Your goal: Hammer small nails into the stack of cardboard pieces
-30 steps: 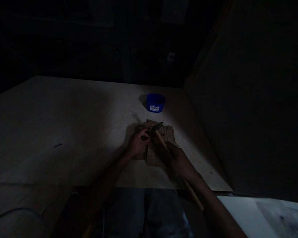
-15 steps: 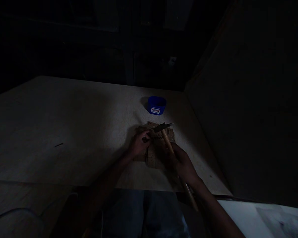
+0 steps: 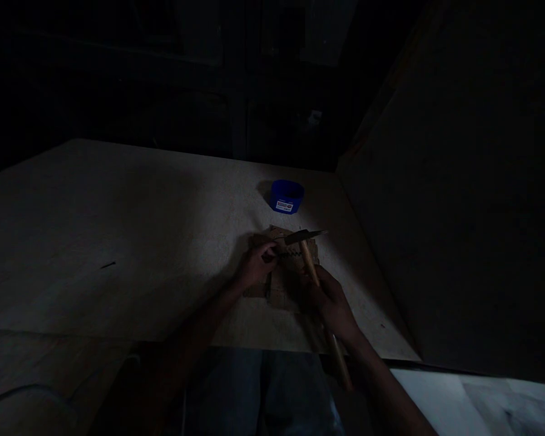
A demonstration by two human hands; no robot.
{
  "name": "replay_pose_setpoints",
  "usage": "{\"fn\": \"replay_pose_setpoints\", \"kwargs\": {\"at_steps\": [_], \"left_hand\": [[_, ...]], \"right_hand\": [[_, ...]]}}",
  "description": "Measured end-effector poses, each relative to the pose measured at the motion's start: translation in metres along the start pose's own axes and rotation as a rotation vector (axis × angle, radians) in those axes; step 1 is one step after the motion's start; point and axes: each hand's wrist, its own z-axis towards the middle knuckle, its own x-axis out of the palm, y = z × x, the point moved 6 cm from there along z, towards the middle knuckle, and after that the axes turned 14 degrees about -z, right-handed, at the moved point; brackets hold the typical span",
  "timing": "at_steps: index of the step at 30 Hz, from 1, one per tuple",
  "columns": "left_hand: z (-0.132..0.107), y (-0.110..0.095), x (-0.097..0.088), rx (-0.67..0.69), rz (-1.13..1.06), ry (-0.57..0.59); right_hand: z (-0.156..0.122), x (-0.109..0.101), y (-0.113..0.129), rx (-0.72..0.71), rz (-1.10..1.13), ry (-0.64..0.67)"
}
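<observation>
My right hand (image 3: 333, 300) is wrapped round the wooden handle of a hammer (image 3: 309, 260). The hammer's dark metal head is raised over a brown cardboard-like piece (image 3: 281, 293) lying on the table. My left hand (image 3: 257, 263) rests at the left of this piece, fingers pinched at the left end of a dark zigzag strip (image 3: 290, 254), like bent wire. In the dim light its exact kind cannot be made out. A thin curved line shows just above my left fingertips.
A blue plastic tub (image 3: 287, 197) with a white label stands beyond the cardboard on the pale table (image 3: 163, 212). A small dark nail-like piece (image 3: 108, 265) lies at the left. A tall dark panel (image 3: 458, 212) borders the table's right side. A cable (image 3: 27, 387) runs at lower left.
The hammer head has shifted slightly to the right, and its handle end has swung slightly left. More of the zigzag strip shows. My left hand has barely moved.
</observation>
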Motion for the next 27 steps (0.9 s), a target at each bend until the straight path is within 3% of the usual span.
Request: {"fn": "replay_pose_setpoints", "kwargs": {"at_steps": [3, 7, 16, 27], "left_hand": [[-0.001, -0.002, 0.005, 0.015, -0.016, 0.061], [0.000, -0.006, 0.011, 0.010, -0.042, 0.093], [0.007, 0.001, 0.013, 0.044, 0.003, 0.092], [0.009, -0.002, 0.009, 0.077, 0.034, 0.073]], "right_hand": [[0.003, 0.015, -0.015, 0.137, 0.293, 0.028], [0.010, 0.029, -0.032, 0.193, 0.509, -0.001], [0.008, 0.026, -0.052, 0.184, 0.706, -0.071], [0.012, 0.027, -0.057, 0.153, 0.826, -0.034]]}}
